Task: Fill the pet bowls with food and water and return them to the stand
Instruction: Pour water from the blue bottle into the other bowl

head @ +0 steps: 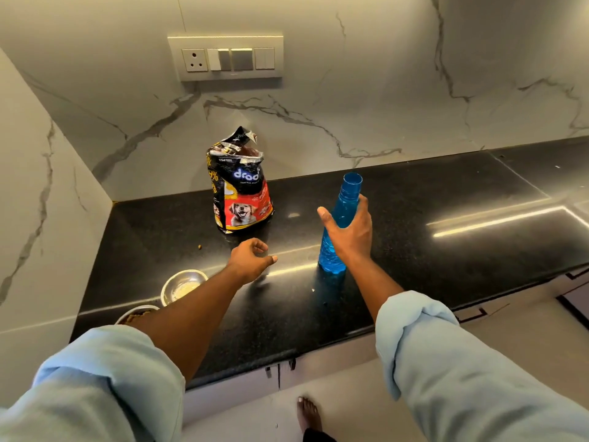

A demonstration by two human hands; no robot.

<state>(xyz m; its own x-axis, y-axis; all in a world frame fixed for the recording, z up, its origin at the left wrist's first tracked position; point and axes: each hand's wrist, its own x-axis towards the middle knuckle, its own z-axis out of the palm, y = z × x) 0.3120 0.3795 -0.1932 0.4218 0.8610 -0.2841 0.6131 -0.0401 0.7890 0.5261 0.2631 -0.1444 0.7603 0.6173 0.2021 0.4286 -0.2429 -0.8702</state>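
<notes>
Altogether two steel bowls (183,286), one food bag (240,189), right hand (349,231) gripping one blue bottle (341,224), left hand (250,258) loosely curled, empty.

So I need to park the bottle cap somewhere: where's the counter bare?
Bare: right of the blue bottle along the counter, and the back-left corner beside the food bag. Crowded: front-left edge, with both steel bowls and the left hand.

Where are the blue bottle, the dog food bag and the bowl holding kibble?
blue bottle (331,256), head view, lower body below the hand.
dog food bag (243,199), head view, printed front.
bowl holding kibble (135,315), head view, visible rim by the left forearm.
</notes>
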